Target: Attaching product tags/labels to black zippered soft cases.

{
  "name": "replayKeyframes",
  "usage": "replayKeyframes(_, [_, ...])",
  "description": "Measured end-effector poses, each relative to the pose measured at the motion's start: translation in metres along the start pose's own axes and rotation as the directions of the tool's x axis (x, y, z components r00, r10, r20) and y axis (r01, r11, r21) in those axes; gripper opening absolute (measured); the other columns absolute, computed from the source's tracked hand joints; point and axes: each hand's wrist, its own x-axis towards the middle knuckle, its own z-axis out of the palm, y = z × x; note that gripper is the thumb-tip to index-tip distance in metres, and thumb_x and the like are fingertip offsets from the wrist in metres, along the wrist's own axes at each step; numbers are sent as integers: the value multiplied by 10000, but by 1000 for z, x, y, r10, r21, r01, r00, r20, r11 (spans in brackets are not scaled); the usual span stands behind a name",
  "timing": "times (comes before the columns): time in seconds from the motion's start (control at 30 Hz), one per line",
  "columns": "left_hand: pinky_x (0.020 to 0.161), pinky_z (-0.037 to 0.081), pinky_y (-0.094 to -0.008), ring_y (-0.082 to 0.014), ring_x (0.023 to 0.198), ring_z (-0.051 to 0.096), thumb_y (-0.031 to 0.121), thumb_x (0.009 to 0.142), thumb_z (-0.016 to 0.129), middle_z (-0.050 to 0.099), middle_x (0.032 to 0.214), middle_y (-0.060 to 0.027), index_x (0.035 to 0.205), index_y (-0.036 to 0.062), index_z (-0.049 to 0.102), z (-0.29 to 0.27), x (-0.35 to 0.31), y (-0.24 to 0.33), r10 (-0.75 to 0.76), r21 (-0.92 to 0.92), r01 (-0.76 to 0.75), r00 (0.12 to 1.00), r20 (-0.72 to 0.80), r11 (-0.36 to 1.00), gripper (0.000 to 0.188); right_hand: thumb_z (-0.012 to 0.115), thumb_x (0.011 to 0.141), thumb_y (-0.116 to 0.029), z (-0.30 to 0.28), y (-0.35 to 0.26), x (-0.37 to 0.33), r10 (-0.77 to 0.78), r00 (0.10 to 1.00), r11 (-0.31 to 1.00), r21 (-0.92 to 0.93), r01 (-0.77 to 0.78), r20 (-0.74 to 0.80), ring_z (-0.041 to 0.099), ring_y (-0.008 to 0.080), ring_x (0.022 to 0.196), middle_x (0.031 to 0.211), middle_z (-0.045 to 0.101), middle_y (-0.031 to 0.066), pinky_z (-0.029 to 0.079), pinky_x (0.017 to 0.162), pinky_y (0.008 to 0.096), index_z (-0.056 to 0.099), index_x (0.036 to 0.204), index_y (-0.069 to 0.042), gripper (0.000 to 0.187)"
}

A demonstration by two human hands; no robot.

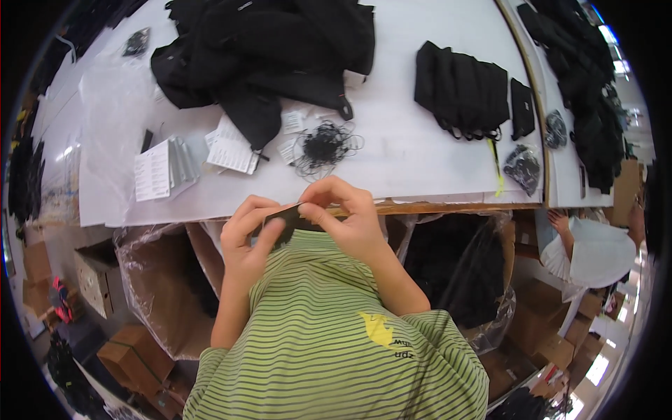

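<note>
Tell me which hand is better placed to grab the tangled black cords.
Likely the right hand: it is nearer the tangled black cords than the left hand, though both grip the dark flat piece.

Dark piece (292,218): partly hidden by fingers (327,221)
Black garments (273,45): cut off on top
White leaflets (152,173): print too small

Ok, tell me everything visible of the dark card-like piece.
The dark card-like piece looks thin and flat, its upper edge rising toward the right. Its exact material can't be made out, and the fingers hide part of it. The left hand grips its left part, thumb over the face; the right hand pinches its upper right corner, near the worktable's front edge.
</note>
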Motion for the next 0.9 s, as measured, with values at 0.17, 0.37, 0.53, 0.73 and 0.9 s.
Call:
replayKeyframes(0.17, [696, 419, -202, -78, 775, 556, 67, 911, 560, 617, 872, -40, 947, -53, 637, -4, 0, -14, -274, -362, 319, 946, 173, 876, 147, 695, 786, -25, -1, -5, -6, 76, 994, 994, -87, -69, 82, 602, 92, 654, 729, 649, 45, 469, 625, 214, 634, 843, 14, 92])
replayKeyframes(0.37, [691, 406, -183, -42, 770, 526, 61, 912, 576, 575, 837, 8, 929, 14, 554, 0, 3, -26, -307, -338, 405, 901, 307, 849, 55, 676, 819, -64, -2, 8, -11, 87, 987, 994, -70, -78, 138, 549, 71, 611, 706, 621, 25, 435, 577, 213, 622, 847, 4, 91])
replayKeyframes(0.53, [603, 418, -197, -67, 659, 520, 84, 906, 591, 552, 787, 0, 890, 14, 540, 5, 9, -23, -286, -365, 316, 949, 134, 876, 88, 630, 888, -126, -5, 21, -11, 332, 912, 915, 151, -373, 242, 482, 32, 577, 666, 536, -28, 374, 522, 185, 581, 895, -16, 121])
replayKeyframes(0.73, [666, 456, -282, -170, 718, 556, 125, 835, 635, 578, 805, -43, 923, 46, 598, 10, 85, -58, -12, 191, -4, 997, 82, 982, 124, 629, 885, -120, -10, 22, -7, 356, 914, 900, 193, -391, 192, 456, 27, 552, 654, 534, -32, 350, 505, 184, 574, 873, -18, 117])
replayKeyframes(0.9, [751, 455, -352, -261, 909, 505, 54, 746, 628, 506, 919, -71, 968, 126, 658, 69, 157, -93, 384, 577, -426, 901, 200, 697, 235, 625, 889, -122, -15, 17, -14, 322, 933, 919, 184, -349, 160, 441, 25, 532, 633, 525, -38, 324, 488, 181, 568, 874, -21, 117])
